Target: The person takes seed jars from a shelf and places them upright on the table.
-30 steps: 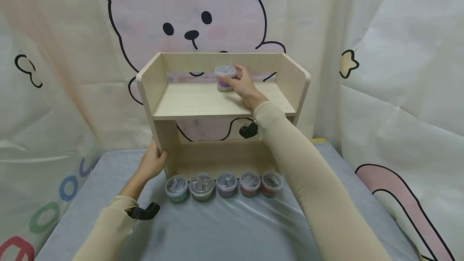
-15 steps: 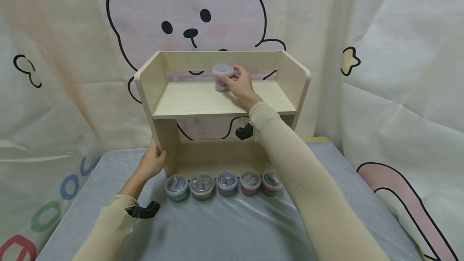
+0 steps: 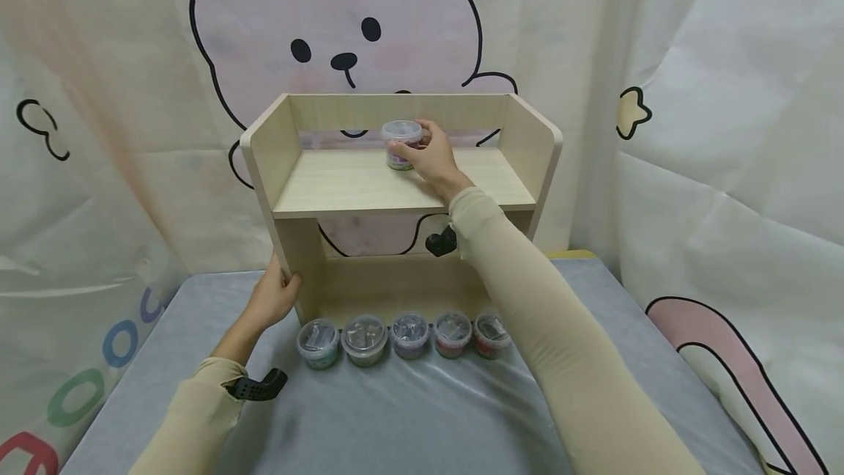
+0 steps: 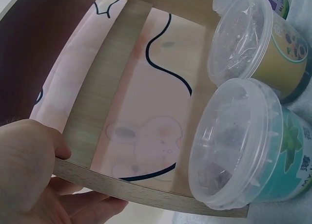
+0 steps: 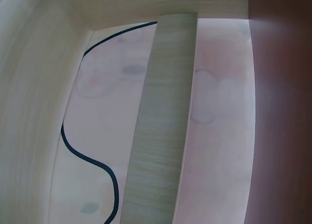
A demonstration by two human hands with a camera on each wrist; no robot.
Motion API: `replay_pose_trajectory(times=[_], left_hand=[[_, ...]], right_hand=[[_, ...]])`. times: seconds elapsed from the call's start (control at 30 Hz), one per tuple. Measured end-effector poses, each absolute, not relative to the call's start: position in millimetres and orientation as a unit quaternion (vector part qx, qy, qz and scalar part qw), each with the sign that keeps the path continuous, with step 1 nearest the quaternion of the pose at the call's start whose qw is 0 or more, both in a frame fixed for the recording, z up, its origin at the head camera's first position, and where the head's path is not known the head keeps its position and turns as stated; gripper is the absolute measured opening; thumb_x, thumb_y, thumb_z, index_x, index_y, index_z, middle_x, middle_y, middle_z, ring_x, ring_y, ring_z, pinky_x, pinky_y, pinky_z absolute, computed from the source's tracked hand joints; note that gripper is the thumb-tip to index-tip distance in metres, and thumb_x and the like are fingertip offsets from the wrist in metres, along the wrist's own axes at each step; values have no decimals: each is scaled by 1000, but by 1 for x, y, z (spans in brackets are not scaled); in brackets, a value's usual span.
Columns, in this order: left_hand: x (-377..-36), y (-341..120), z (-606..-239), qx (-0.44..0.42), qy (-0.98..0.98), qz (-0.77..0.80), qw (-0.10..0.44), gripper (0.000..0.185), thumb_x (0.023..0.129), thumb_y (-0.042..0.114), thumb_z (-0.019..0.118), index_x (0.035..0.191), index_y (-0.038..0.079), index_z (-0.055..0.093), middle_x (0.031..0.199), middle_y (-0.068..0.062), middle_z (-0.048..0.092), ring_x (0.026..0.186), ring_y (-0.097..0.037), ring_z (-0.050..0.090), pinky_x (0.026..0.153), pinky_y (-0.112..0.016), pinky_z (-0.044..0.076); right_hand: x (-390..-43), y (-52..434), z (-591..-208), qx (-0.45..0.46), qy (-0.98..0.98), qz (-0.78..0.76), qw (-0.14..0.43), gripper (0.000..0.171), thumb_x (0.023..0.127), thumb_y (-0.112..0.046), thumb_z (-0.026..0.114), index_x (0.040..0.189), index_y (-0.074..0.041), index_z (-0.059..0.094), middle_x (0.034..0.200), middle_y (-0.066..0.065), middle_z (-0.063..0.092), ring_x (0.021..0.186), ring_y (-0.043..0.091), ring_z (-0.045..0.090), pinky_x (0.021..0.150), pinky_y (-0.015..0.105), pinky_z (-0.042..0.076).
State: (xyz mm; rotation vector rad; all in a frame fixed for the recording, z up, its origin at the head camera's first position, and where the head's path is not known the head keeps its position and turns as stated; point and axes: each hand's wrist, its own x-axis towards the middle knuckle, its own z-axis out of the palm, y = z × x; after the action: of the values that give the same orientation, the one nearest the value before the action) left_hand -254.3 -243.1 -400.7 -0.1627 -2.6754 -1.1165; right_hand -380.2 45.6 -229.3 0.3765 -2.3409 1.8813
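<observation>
In the head view my right hand (image 3: 434,161) holds a small clear lidded tub (image 3: 401,144) with a purple label. The tub is on or just over the upper board of a pale wooden shelf (image 3: 343,185); I cannot tell whether its base touches. My left hand (image 3: 272,299) grips the left side panel of the shelf low down, thumb inside and fingers outside, as the left wrist view also shows. The right wrist view has only the shelf's inside, with no hand in sight.
Several lidded tubs stand in a row along the shelf's front, among them a teal one (image 3: 319,344), a yellowish one (image 3: 365,340) and a red one (image 3: 491,336). A grey-blue cloth (image 3: 395,424) covers the table. Printed curtains (image 3: 738,167) hang behind and beside it.
My right hand has shifted the tub slightly left along the upper board. My left hand keeps its grip on the side panel, and the front row of tubs stays put.
</observation>
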Motion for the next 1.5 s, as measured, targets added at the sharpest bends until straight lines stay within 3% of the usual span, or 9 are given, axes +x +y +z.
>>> replay_pose_trajectory(times=[0.3,0.63,1.03,1.5], left_hand=[[-252,-241,-400,-56,-916,-381,115,57,101,13,43,153,6,22,141,-37,49,127,-58,51,98,-69,44],[-252,-244,-401,-58,-916,-379,115,56,102,15,42,153,5,21,143,-38,47,127,-58,50,97,-69,44],[-250,-244,-401,-59,-921,-370,102,63,103,15,40,159,7,11,145,-39,44,126,-59,51,94,-69,47],[-251,-244,-402,-61,-920,-373,104,61,103,13,40,157,6,13,144,-40,45,126,-59,51,95,-69,46]], right_hand=[[-378,55,-223,125,-758,640,4,75,91,-22,76,155,-14,37,157,9,47,147,22,43,123,33,33],[-361,67,-209,155,-703,689,-86,69,97,-13,68,157,-15,34,160,10,40,149,26,40,122,43,35],[-324,95,-189,240,-707,658,-98,58,101,-10,58,154,-11,37,157,14,42,148,27,39,123,47,33],[-286,125,-193,296,-709,628,-127,64,97,-3,52,157,-8,29,155,18,40,141,26,43,121,50,34]])
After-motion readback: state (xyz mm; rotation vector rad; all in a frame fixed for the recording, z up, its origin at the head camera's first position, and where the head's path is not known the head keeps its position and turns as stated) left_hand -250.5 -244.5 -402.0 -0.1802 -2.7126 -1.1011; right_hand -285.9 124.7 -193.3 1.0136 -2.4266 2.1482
